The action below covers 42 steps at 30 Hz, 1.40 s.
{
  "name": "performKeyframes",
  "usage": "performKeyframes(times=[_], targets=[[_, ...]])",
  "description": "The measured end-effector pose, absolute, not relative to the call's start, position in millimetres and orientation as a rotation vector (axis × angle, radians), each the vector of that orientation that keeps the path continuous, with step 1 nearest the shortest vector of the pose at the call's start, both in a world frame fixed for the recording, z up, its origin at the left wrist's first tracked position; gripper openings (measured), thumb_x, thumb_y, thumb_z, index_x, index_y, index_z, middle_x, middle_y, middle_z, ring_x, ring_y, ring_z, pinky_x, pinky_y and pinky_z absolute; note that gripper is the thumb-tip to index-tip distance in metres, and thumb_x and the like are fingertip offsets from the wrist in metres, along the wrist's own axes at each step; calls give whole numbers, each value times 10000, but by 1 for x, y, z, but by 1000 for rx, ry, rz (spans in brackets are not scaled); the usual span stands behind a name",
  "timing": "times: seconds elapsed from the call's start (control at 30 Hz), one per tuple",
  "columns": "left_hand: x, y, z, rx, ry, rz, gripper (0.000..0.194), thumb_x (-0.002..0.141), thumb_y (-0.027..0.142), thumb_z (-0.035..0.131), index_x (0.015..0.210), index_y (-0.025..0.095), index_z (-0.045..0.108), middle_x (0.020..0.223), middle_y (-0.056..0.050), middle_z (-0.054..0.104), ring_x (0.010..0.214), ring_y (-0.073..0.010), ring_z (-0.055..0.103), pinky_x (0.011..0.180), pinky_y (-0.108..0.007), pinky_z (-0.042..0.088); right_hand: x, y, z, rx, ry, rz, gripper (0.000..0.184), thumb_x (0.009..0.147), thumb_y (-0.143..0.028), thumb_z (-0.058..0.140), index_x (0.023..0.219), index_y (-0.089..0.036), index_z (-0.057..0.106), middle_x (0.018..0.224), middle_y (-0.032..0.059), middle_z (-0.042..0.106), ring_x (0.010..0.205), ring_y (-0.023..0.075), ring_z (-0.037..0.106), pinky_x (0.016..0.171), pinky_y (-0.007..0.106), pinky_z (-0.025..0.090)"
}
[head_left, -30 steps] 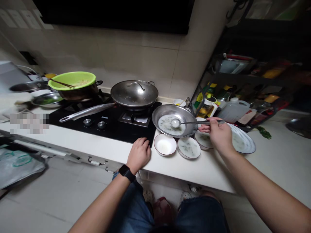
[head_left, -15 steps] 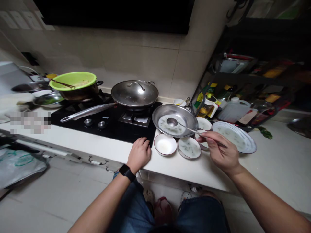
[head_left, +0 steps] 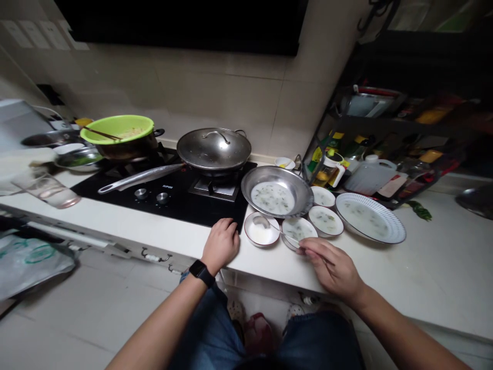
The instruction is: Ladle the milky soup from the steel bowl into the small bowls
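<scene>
My right hand (head_left: 337,267) grips the handle of a metal ladle (head_left: 263,222). The ladle's head is at the near left small bowl (head_left: 259,243), which holds pale liquid. Its handle crosses above another bowl (head_left: 300,229) of whitish soup with green bits. Behind stands a wide steel basin (head_left: 302,193) with the same soup. Two more small bowls, a nearer one (head_left: 325,220) and a farther one (head_left: 322,196), sit right of the basin beside a rimmed plate (head_left: 396,221) of soup. My left hand (head_left: 221,244) lies on the counter edge by the stove, holding nothing, fingers lightly bent.
A lidded wok (head_left: 213,148) with a long handle sits on the black stove (head_left: 177,205). Left of it, a green basin (head_left: 115,126) with chopsticks rests on a pot. A glass (head_left: 54,191) stands far left. Bottles and a jug (head_left: 372,173) fill the right rack.
My right hand has moved left and nearer, bringing the ladle's head from above the steel basin to the near left small bowl. My left hand has stayed put.
</scene>
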State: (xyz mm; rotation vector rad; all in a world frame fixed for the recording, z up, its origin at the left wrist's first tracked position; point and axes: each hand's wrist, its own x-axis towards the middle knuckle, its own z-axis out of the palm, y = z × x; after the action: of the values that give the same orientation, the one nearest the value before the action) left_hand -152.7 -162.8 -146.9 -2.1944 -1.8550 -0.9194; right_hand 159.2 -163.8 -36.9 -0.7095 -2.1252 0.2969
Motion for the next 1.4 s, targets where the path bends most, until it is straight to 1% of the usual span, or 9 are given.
performKeyframes(times=[0.17,0.3,0.37,0.47,0.63,0.77,1.13,1.3,1.4], targets=[[-156,-164,-136,-2101,-1823,-1191,266,989,168,520,1157,159,725,1231,-153,716,1188,-287,662,1066,-493,589,156,-178,-56,-1185,-1643,706,260,1033,-431,612,1062,-207,741,748,61,790,655,226,776,646,348,668],[-147,-162,-102,-2156,-1660,-1121,272,986,164,531,1182,166,719,1261,-158,707,1225,-288,645,1094,-495,566,146,-190,-61,-1075,-1711,400,180,999,-332,630,970,-222,770,995,114,782,915,267,783,788,412,678],[-137,-154,-81,-2261,-1498,-914,289,969,150,548,1203,136,717,1340,-196,682,1305,-327,609,1123,-521,535,134,-194,-57,-846,-1902,216,216,977,-198,579,1086,-216,765,1163,140,750,1101,295,747,925,476,654],[-121,-135,-51,-2358,-1276,-642,314,986,123,523,1237,135,711,1412,-211,660,1377,-329,571,1143,-532,502,106,-198,-46,-511,-2162,67,480,916,-86,517,1364,-188,655,1236,152,725,1223,310,693,1037,563,603],[-103,-109,-23,-2326,-883,-407,288,1036,208,532,1229,113,724,1434,-205,660,1415,-326,560,1203,-514,442,61,-198,-30,-390,-2346,-68,627,900,-109,509,1526,-121,530,1042,115,701,1044,273,670,1097,598,555],[-93,-105,-18,-2271,-718,-340,297,1046,175,499,1215,156,742,1403,-132,698,1378,-298,605,1205,-493,447,47,-198,-26,-480,-2378,-73,592,883,-108,532,1472,-94,587,956,102,653,942,266,621,1078,600,557],[-95,-108,-11,-2265,-773,-393,305,1040,204,513,1216,116,746,1391,-175,690,1376,-312,596,1237,-526,409,76,-202,-32,-605,-2181,-43,612,928,-71,498,1535,-133,529,1053,146,644,1067,320,620,922,537,614],[-92,-110,-9,-2227,-734,-407,310,1044,229,507,1179,116,762,1361,-164,705,1355,-325,613,1231,-514,418,82,-200,-32,-596,-2198,-44,663,932,-60,496,1589,-145,473,1023,126,619,1033,303,597,916,533,602],[-86,-109,-10,-2272,-684,-399,306,1035,250,540,1192,114,765,1375,-181,697,1364,-327,608,1246,-527,400,77,-201,-27,-544,-2308,-60,649,922,-77,514,1568,-131,498,970,108,600,935,280,569,825,489,598]])
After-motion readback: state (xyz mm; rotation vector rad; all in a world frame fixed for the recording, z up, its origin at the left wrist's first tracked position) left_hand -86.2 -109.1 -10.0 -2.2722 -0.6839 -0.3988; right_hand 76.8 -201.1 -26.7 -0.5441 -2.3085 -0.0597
